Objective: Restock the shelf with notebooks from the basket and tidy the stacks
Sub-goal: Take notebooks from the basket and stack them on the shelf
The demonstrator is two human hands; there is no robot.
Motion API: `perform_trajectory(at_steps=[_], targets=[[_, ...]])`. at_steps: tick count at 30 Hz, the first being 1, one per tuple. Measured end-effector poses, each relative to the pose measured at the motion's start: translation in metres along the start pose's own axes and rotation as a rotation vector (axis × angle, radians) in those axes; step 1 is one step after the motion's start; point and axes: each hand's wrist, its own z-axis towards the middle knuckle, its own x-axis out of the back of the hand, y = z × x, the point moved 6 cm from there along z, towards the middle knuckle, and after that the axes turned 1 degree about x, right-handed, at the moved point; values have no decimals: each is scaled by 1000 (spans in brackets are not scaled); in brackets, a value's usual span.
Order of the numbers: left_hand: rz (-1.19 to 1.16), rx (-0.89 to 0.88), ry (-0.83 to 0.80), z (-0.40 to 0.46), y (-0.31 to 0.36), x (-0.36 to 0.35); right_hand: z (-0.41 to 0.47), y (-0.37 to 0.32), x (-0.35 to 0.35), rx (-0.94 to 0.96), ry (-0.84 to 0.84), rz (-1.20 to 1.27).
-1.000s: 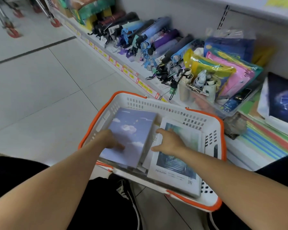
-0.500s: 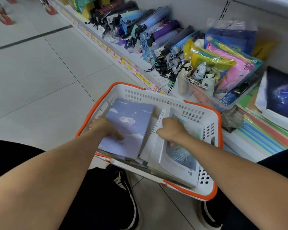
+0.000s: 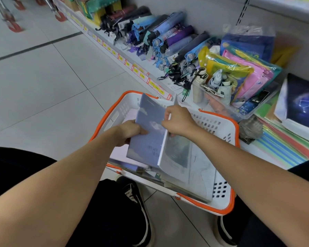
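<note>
Over the white basket [image 3: 219, 122], the left hand [image 3: 130, 131] grips the sky-blue notebook [image 3: 148, 132] (tilted up on edge), while the right hand [image 3: 178, 121] pinches its top edge beside the grey-covered notebook [image 3: 178, 152].

One basket [image 3: 227, 127], two hands, two shoes.

Only one view on my end, the head cam, wide-angle, sitting above both forearms and tilted steeply down and forward. It's close in on the white plastic basket with the orange rim [image 3: 219, 125], with the low white store shelf [image 3: 132, 64] running diagonally across the top right.
</note>
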Motion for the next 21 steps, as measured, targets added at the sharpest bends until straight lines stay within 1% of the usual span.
perform_trajectory(at_steps=[2, 4, 7, 9, 11, 12, 13, 15, 16, 17, 19, 20, 21], targets=[[-84, 7, -2, -2, 6, -5, -1, -10, -7, 69, 26, 115], [-157, 15, -4, -6, 15, -11, 0, -20, -15, 135, 2, 134], [-145, -20, -42, -8, 21, -19, 1, -26, -29, 195, -161, 137], [-137, -13, -68, -10, 14, -20, -1, -22, -36, 163, -308, 296], [-146, -11, -65, -7, 3, -15, 0, -10, -36, 15, -361, 551], [-162, -16, -55, -6, 0, -11, 1, -3, -31, -45, -324, 611], [-180, -23, -59, -7, -1, -8, 4, 5, -23, -72, -229, 561], [-236, -64, -114, -8, 2, -3, 12, 29, -4, -144, -12, 272], [-278, -82, -137, -10, 5, 0, 13, 41, 2, -212, 42, 215], [-325, -94, -150, -13, 8, 4, 12, 54, 5, -300, 36, 269], [-415, -117, -170, -17, 11, 10, 7, 65, 3, -420, -69, 661], [-449, -129, -183, -19, 14, 10, 7, 65, 3, -428, -114, 847], [-471, -144, -193, -20, 18, 7, 7, 65, 9, -405, -110, 973]])
